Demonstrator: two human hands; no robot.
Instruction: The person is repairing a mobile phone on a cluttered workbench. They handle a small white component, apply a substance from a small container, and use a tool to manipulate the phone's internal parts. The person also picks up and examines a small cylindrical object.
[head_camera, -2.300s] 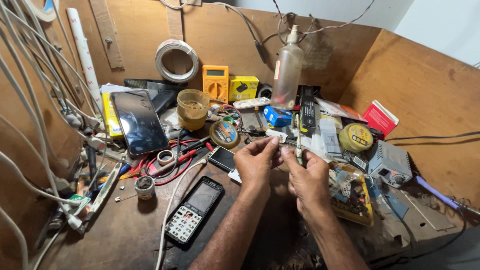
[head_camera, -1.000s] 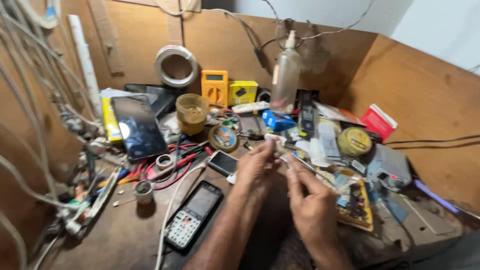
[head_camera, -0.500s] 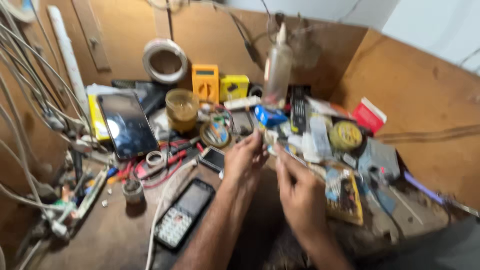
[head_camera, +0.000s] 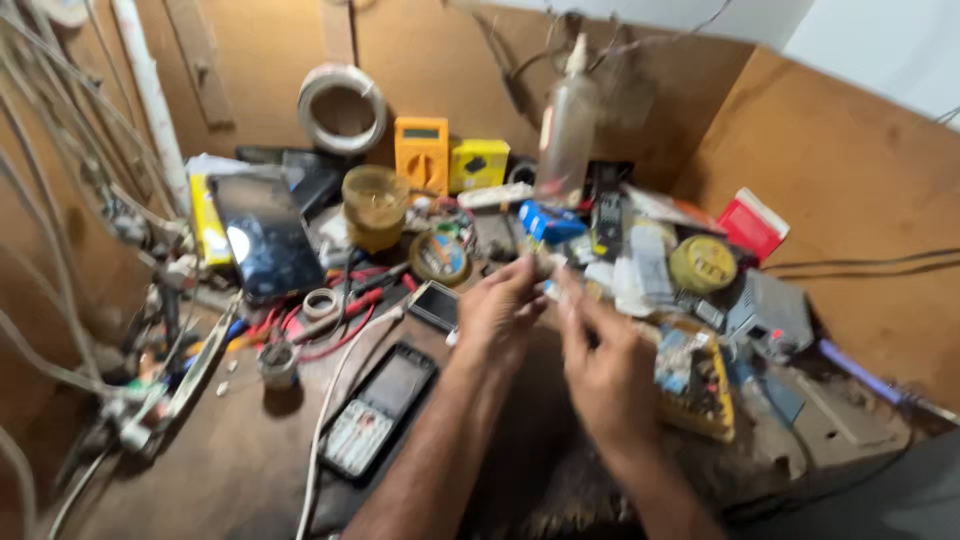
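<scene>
A: Hands first. Where are they?

B: Mid bench, raised over the clutter. Left hand (head_camera: 500, 315) and right hand (head_camera: 598, 365) are close together, fingertips nearly meeting. Frame's blurred w/ motion.

A: Grip?

B: Left fingers curl inward, tips pinched toward something small and pale at the tips. Can't tell what it is, or whether it's really held. Right hand is loosely curled, fingers pointing up toward the left one; can't tell if it has hold of anything.

A: What's nearest?

B: Small dark phone (head_camera: 436, 304) just left of the left hand, flat on the bench. Nearer and further left, a keypad phone (head_camera: 378, 409) lying face up, w/ a white cable (head_camera: 325, 420) running alongside it. Right of the right hand, a yellow circuit board (head_camera: 694, 380).

A: Far side?

B: Orange multimeter (head_camera: 421, 152) and a yellow box (head_camera: 478, 164) against the back wall, clear squeeze bottle (head_camera: 566, 125) to their right, roll of white wire (head_camera: 341, 108) to their left. Amber jar (head_camera: 373, 205) in front of the meter. Black tablet (head_camera: 264, 235) leans at far left; red box (head_camera: 752, 224) at far right.
</scene>
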